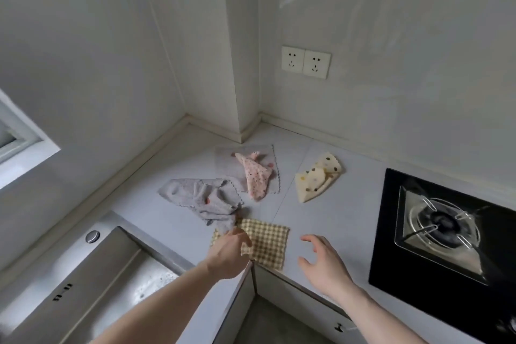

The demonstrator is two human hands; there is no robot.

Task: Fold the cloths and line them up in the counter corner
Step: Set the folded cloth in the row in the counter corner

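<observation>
Five cloths lay unfolded on the counter (321, 212) mid-frame, none yet lined up in the corner. Left hand (229, 253) pinched the lower tip of the crumpled grey cloth (203, 201), likely to drag it clear of the checked cloth (268, 243) it overlapped. Right hand (324, 262) hovered just right of the checked cloth, fingers spread, holding nothing. Pink dotted cloth (255, 176) sat atop a flat pale grey cloth (226, 162); yellow dotted cloth (317, 176) lay to the right, apart.

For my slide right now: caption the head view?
Left hand on checked cloth, right hand open; other cloths unfolded.
</observation>
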